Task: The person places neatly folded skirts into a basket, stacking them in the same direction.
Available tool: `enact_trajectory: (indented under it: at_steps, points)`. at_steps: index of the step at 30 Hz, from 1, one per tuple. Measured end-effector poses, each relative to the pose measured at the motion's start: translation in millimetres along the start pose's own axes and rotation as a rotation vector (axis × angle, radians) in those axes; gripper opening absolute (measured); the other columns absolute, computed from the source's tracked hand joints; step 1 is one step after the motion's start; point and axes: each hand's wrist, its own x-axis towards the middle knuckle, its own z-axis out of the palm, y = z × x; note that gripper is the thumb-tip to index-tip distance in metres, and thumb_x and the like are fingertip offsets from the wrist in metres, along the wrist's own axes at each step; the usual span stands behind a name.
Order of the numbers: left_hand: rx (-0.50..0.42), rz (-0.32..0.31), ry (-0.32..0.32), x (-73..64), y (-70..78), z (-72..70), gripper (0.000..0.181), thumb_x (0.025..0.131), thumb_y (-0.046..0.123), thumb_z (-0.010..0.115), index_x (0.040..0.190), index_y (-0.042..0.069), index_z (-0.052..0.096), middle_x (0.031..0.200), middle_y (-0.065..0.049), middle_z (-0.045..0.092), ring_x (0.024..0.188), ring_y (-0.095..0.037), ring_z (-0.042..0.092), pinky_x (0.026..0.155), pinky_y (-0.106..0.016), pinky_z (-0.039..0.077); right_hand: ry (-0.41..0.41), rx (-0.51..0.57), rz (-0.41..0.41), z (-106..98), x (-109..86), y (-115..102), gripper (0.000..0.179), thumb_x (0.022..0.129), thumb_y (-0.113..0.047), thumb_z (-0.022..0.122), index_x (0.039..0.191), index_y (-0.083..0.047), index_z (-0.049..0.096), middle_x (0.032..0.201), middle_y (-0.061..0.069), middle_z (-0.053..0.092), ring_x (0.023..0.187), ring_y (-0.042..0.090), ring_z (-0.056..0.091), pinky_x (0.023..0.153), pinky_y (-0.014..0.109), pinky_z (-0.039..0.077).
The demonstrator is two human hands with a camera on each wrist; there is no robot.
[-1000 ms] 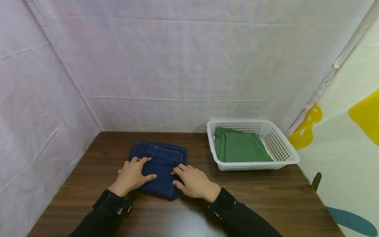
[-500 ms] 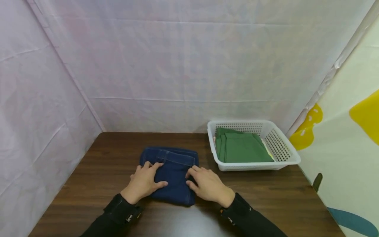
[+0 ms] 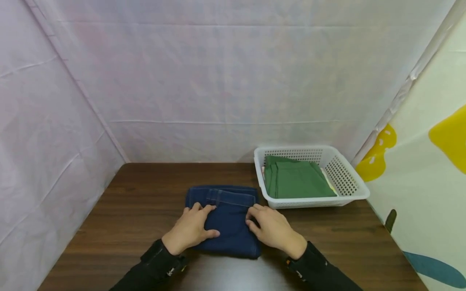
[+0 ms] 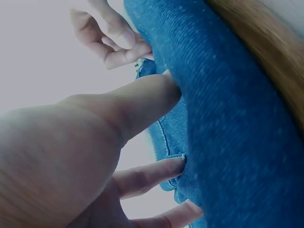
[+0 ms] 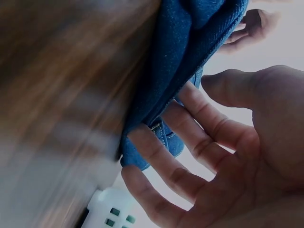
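Folded dark blue denim jeans (image 3: 233, 226), with pale stitching along the waistband, lie on the table in the head view. My left hand (image 3: 190, 228) rests on their left side, fingers spread and thumb reaching over the top. In the left wrist view the left thumb (image 4: 152, 97) presses on the denim, with two fingertips against it lower down. At the right edge of the jeans is my right hand (image 3: 274, 227), its fingers loosely bent. The right wrist view shows the right fingers (image 5: 156, 152) touching the side of the folded layers, the thumb apart from them.
A white perforated basket (image 3: 313, 204) stands at the back right of the brown wooden table (image 3: 145, 194). Folded green cloth (image 3: 302, 182) lies in it, over something pale. White sheeting (image 3: 204, 81) hangs behind the table and on the left.
The jeans have slid right and a little nearer to me, both hands travelling with them. They now lie squarer to the table. The basket stays in place.
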Motion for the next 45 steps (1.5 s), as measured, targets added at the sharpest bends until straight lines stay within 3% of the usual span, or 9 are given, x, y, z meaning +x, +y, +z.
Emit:
enact_trajectory:
  at_steps: [5,11,16,24,29,32,36,42,45]
  points:
    - [-0.029,0.046,-0.005,1.7,2.4,1.1,0.078,0.082,0.049,0.082,0.146,0.014,0.052,0.110,-0.010,0.054,0.096,-0.026,0.053,0.092,-0.054,0.042,0.011,0.014,0.022,-3,-5.8,4,0.006,0.096,-0.025,0.070,0.096,-0.028,0.065,0.089,-0.015,0.052,0.070,0.005,0.052,0.052,0.023,0.043]
    - [-0.093,0.018,-0.028,1.9,-2.3,-0.2,0.079,0.081,0.047,0.084,0.147,0.017,0.051,0.118,-0.012,0.055,0.103,-0.030,0.056,0.093,-0.055,0.045,0.023,0.035,0.052,-5,-8.5,3,0.008,0.097,-0.032,0.069,0.102,-0.026,0.067,0.098,-0.012,0.058,0.079,0.009,0.060,0.061,0.029,0.051]
    - [-0.158,-0.037,-0.020,-1.1,-7.6,-4.8,0.080,0.080,0.048,0.084,0.147,0.020,0.050,0.127,-0.014,0.053,0.113,-0.033,0.054,0.090,-0.053,0.048,0.002,0.094,0.065,-6,-11.8,-2,0.025,0.097,-0.031,0.070,0.116,-0.014,0.067,0.108,0.000,0.058,0.091,0.015,0.062,0.073,0.034,0.055]
    - [-0.144,-0.158,0.072,-1.1,-15.6,-10.6,0.079,0.078,0.051,0.085,0.142,0.016,0.053,0.129,-0.019,0.046,0.107,-0.036,0.045,0.082,-0.050,0.048,0.012,0.033,0.203,-8,-16.7,-3,0.040,0.092,-0.030,0.076,0.113,0.000,0.061,0.098,0.013,0.053,0.078,0.022,0.059,0.062,0.037,0.053]
    - [-0.175,-0.219,0.035,-0.7,-20.0,-11.0,0.089,0.080,0.054,0.082,0.150,0.013,0.044,0.137,-0.030,0.038,0.114,-0.046,0.046,0.084,-0.059,0.048,-0.037,0.020,0.276,-5,-16.8,-5,0.068,0.095,-0.042,0.071,0.128,0.015,0.054,0.109,0.027,0.055,0.094,0.035,0.062,0.076,0.045,0.055]
    - [-0.193,-0.221,0.001,-0.9,-21.4,-8.6,0.093,0.080,0.053,0.082,0.153,0.013,0.040,0.137,-0.033,0.039,0.116,-0.048,0.049,0.083,-0.060,0.049,-0.101,0.080,0.311,-3,-14.3,-9,0.084,0.096,-0.049,0.067,0.141,0.017,0.042,0.125,0.034,0.050,0.111,0.041,0.058,0.090,0.048,0.052]
    - [-0.231,-0.195,-0.022,1.4,-20.8,-5.0,0.097,0.081,0.048,0.084,0.156,0.013,0.034,0.139,-0.031,0.041,0.116,-0.044,0.053,0.084,-0.056,0.051,-0.162,0.162,0.341,1,-9.8,-14,0.094,0.095,-0.054,0.066,0.149,0.014,0.031,0.133,0.035,0.044,0.120,0.040,0.053,0.095,0.047,0.049]
    - [-0.283,-0.122,-0.072,5.5,-15.1,-3.1,0.099,0.085,0.037,0.082,0.160,0.010,0.024,0.154,-0.024,0.036,0.140,-0.048,0.030,0.104,-0.065,0.036,-0.128,0.297,0.352,5,-2.6,-13,0.100,0.089,-0.046,0.077,0.153,0.010,0.023,0.140,0.034,0.045,0.128,0.040,0.048,0.102,0.050,0.044]
    - [-0.291,-0.106,-0.074,5.8,-13.2,-2.0,0.099,0.087,0.033,0.082,0.160,0.009,0.021,0.155,-0.022,0.036,0.139,-0.047,0.033,0.105,-0.063,0.036,-0.123,0.393,0.352,8,0.7,-11,0.104,0.088,-0.041,0.079,0.156,0.006,0.015,0.141,0.032,0.048,0.128,0.039,0.050,0.102,0.051,0.043]
